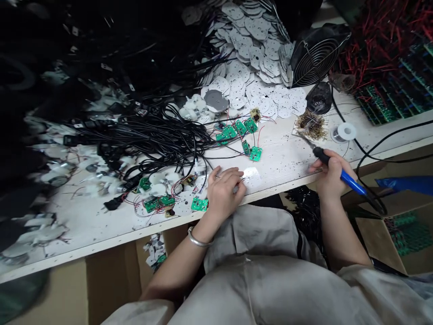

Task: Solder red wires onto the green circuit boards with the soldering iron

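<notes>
A pale counter runs slantwise across the room, from 8 o'clock at its lower end to 3 o'clock at its higher one. Its front edge carries a narrow raised strip dotted with small marks, and dark specks dirty the worktop. Beneath, a brown cardboard box stands between 7 and 8 o'clock, an open carton around 4. Light falls on the middle; from 10 to 11 o'clock, the background sinks into near-black shadow.
</notes>
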Available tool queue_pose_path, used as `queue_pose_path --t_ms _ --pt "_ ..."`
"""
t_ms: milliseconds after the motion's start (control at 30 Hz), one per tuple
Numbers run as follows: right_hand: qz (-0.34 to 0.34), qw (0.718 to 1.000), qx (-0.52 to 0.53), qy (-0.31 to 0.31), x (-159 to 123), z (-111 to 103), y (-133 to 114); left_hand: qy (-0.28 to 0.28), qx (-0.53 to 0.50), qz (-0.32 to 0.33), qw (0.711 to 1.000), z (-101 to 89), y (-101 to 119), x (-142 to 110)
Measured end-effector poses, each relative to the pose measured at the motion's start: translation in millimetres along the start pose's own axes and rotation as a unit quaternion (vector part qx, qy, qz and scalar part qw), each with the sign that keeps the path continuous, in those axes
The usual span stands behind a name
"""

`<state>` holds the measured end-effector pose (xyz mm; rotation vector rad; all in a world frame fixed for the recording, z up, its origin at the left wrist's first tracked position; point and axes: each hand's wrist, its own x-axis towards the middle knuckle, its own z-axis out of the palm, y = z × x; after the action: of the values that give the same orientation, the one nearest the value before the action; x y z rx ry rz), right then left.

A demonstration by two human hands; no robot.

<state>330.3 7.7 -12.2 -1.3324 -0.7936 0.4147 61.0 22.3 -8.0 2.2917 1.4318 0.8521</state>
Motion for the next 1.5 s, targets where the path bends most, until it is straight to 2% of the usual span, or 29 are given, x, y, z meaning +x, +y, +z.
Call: queue_pose_path --t_ms 100,200,300,367,633,833,1233,1433,1500 --pt "-0.004 0.996 0.028 -0.087 -34.8 3.6 -4.0 0.007 -0.004 -0.005 1.000 0.9 0.4 -0.5" --pt "-0.020 0.983 -0.011 -0.185 -65.4 7.9 -4.2 0.000 0.001 -0.020 1.000 1.5 1.2 -0.7" --pt "-0.079 0.965 -0.034 -0.248 -80.6 10.9 -2.6 -0.008 0.012 -0.025 1.000 1.5 1.6 -1.3" --pt "-0.118 0.956 -0.038 -0.265 -83.0 11.6 -2.1 -0.010 0.015 -0.022 1.000 1.4 1.4 -1.9" --pt "-0.145 0.946 -0.036 -0.287 -78.2 15.3 -8.8 -0.004 0.005 -0.007 1.000 0.3 0.2 -3.4" --pt "-0.138 0.940 -0.028 -0.310 -75.9 16.7 -11.5 -0.029 0.012 -0.008 0.999 -2.6 -0.2 -3.5" --pt "-0.054 0.958 -0.047 -0.278 -81.1 10.4 -1.4 -0.029 0.009 0.013 0.999 -4.5 -3.0 -2.6" --pt "-0.058 0.963 -0.029 -0.263 -84.6 9.2 -2.3 -0.037 0.013 0.016 0.999 -6.7 -1.1 -3.1" --pt "-0.078 0.962 -0.028 -0.261 -82.1 11.9 -5.9 -0.042 0.007 0.019 0.999 -5.7 -3.5 -1.8"
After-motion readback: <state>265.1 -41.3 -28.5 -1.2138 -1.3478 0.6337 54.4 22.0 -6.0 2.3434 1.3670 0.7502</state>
